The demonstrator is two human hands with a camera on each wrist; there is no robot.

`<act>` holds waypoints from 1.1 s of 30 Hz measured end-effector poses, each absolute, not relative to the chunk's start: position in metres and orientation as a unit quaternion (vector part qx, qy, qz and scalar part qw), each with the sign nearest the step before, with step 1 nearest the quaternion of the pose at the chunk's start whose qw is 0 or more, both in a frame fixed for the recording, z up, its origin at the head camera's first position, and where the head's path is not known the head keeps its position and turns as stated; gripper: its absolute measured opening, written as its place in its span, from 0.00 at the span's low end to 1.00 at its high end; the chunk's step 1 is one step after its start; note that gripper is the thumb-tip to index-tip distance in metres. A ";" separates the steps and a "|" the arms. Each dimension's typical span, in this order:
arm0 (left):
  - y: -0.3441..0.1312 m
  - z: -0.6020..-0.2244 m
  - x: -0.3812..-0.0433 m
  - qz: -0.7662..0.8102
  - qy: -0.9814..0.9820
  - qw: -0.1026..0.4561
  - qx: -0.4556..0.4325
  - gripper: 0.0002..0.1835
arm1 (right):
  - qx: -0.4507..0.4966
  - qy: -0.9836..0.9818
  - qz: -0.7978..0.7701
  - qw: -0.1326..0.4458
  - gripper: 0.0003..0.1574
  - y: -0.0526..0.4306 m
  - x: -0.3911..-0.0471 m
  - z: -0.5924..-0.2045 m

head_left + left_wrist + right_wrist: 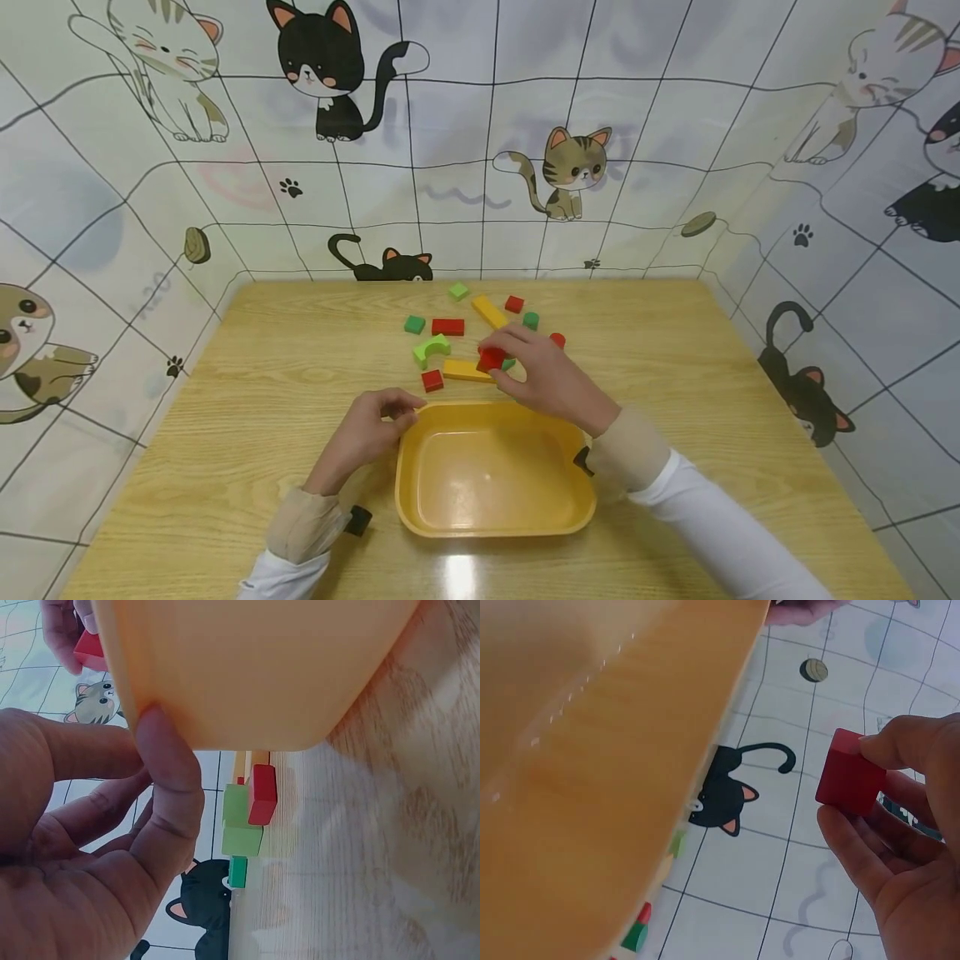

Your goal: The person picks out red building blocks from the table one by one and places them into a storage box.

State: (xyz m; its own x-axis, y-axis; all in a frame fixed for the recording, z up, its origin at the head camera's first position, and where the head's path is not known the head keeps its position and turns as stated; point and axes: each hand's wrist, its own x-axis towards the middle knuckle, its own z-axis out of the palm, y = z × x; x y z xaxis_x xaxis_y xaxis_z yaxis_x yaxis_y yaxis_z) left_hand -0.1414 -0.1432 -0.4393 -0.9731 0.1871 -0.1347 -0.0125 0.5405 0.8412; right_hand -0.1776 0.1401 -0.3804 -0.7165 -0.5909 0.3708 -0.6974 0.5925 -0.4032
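Note:
A yellow plastic tray (495,529) stands on the wooden table with nothing inside it. My left hand (372,433) pinches the tray's far left corner at the rim; in the left wrist view thumb and forefinger meet on the tray wall (247,675). My right hand (551,371) holds a red block (851,776) between thumb and fingers, raised above the far rim of the tray. Just beyond the tray lie a small red block (432,381), a yellow plank (465,370) and a light green arch block (431,350). The right hand partly hides the blocks behind it.
More blocks lie farther back: a red bar (447,327), a green block (414,324), a light green block (458,292), a slanted yellow plank (490,312), a red block (514,304) and a green cylinder (531,320). A cat-patterned curtain (450,192) encloses the table's back and sides.

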 end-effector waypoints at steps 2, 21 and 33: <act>-0.143 -0.439 -0.141 0.478 0.871 0.105 0.050 0.10 | 0.364 -0.888 0.264 0.092 0.23 0.136 -0.174 -0.381; -0.144 -0.443 -0.143 0.480 0.869 0.109 0.055 0.10 | 0.444 -0.855 0.266 0.020 0.22 0.102 -0.148 -0.402; -0.145 -0.442 -0.143 0.478 0.870 0.103 0.063 0.10 | 0.483 -0.844 0.231 -0.038 0.21 0.084 -0.142 -0.423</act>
